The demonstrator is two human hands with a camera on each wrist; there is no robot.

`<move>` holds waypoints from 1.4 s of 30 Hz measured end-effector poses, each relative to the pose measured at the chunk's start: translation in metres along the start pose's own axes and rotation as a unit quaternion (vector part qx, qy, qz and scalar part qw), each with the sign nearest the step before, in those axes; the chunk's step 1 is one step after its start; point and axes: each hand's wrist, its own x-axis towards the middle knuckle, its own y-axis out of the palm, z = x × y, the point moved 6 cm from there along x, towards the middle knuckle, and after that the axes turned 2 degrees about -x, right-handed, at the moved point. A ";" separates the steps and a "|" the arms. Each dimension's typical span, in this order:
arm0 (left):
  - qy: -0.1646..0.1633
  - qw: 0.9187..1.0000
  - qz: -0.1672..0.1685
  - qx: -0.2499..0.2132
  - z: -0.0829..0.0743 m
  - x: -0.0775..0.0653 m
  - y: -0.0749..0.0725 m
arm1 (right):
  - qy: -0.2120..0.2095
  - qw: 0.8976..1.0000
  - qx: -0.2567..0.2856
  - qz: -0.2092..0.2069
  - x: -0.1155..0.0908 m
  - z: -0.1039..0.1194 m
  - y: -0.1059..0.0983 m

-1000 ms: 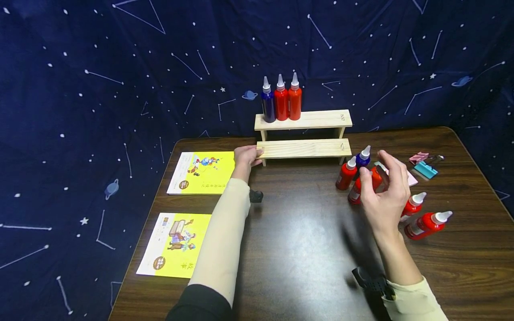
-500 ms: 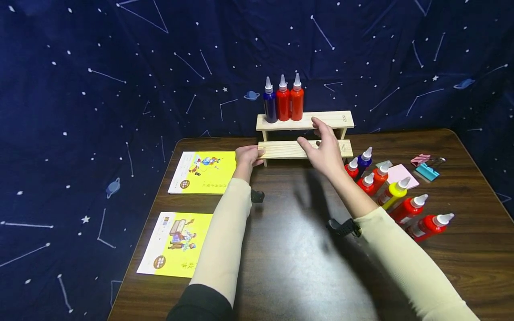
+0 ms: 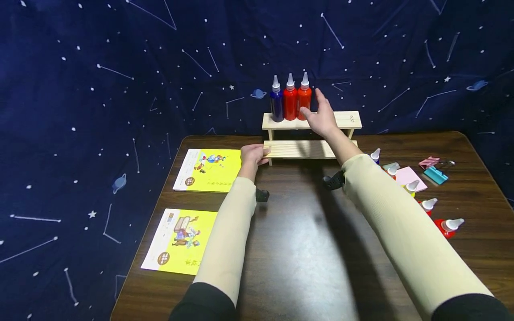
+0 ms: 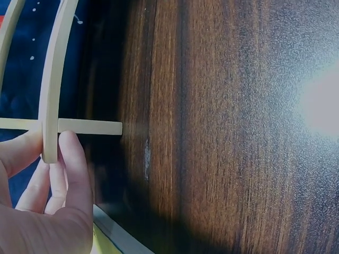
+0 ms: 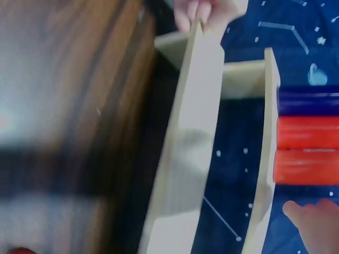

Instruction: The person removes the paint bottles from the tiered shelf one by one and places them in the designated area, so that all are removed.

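A two-tier wooden shelf (image 3: 299, 150) stands at the back of the table. My left hand (image 3: 253, 155) grips the left end of its lower board, thumb on one face and fingers on the other in the left wrist view. On the upper board, at its left, stand a dark blue squeeze bottle (image 3: 277, 107), a red one (image 3: 290, 106) and an orange-red one (image 3: 304, 97), upright with pointed white caps. My right hand (image 3: 323, 120) is spread just right of the orange-red bottle, holding nothing. In the right wrist view its fingers (image 5: 318, 222) show beside that bottle (image 5: 307, 167).
More capped bottles, including a yellow one (image 3: 410, 187) and a red one (image 3: 446, 226), stand at the right, partly behind my right sleeve. Pink paper (image 3: 411, 178) and a teal clip (image 3: 435, 175) lie beyond. Two yellow booklets (image 3: 218, 171) lie at the left.
My right hand has moved from over the right-hand bottles, leftward and up past the lower board, to beside the orange-red bottle. My left hand keeps its grip on the board.
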 end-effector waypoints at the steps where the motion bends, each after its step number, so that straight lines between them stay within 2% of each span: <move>1: 0.002 1.000 0.001 0.000 0.000 -0.001 0.002 | 0.002 1.000 -0.001 0.006 0.003 0.000 -0.001; 4: 0.005 1.000 0.006 0.003 0.000 -0.003 0.008 | 0.013 0.999 0.021 0.021 0.011 -0.002 -0.004; 7: 0.005 1.000 0.006 0.008 -0.001 -0.005 0.013 | 0.019 0.999 0.035 0.014 0.015 -0.002 -0.005; 12: 0.012 1.000 0.005 0.008 -0.002 -0.007 0.015 | 0.019 0.998 -0.001 -0.056 0.018 0.000 -0.011; 15: 0.011 1.000 0.003 0.009 -0.001 -0.007 0.015 | 0.025 0.996 -0.002 -0.088 0.014 -0.001 -0.012; 19: 0.006 1.000 0.008 0.008 0.001 -0.004 0.015 | 0.023 0.990 0.024 -0.138 0.002 -0.005 -0.012; 22: 0.010 1.000 0.013 0.004 0.002 -0.003 0.014 | 0.014 0.978 0.072 -0.193 -0.013 -0.006 -0.012; 25: 0.011 1.000 0.012 0.000 0.002 -0.003 0.012 | 0.001 0.959 0.140 -0.245 -0.033 -0.003 -0.012; 27: 0.011 1.000 0.009 0.000 0.002 -0.002 0.011 | -0.008 0.948 0.186 -0.259 -0.051 0.001 -0.013; 29: 0.011 1.000 0.006 0.001 0.002 -0.003 0.009 | -0.028 0.942 0.215 -0.257 -0.072 0.007 -0.014; 33: 0.008 1.000 0.007 -0.002 0.003 -0.002 0.006 | -0.066 0.946 0.242 -0.205 -0.126 0.022 -0.020; 36: 0.006 1.000 0.009 -0.005 0.003 -0.002 0.004 | -0.067 0.953 0.239 -0.173 -0.168 0.023 -0.025; 39: 0.009 1.000 0.010 -0.010 0.002 -0.003 0.001 | -0.058 0.957 0.220 -0.179 -0.204 0.004 -0.029; 42: 0.011 1.000 0.013 -0.018 0.002 -0.004 0.000 | -0.042 0.960 0.179 -0.210 -0.236 -0.026 -0.035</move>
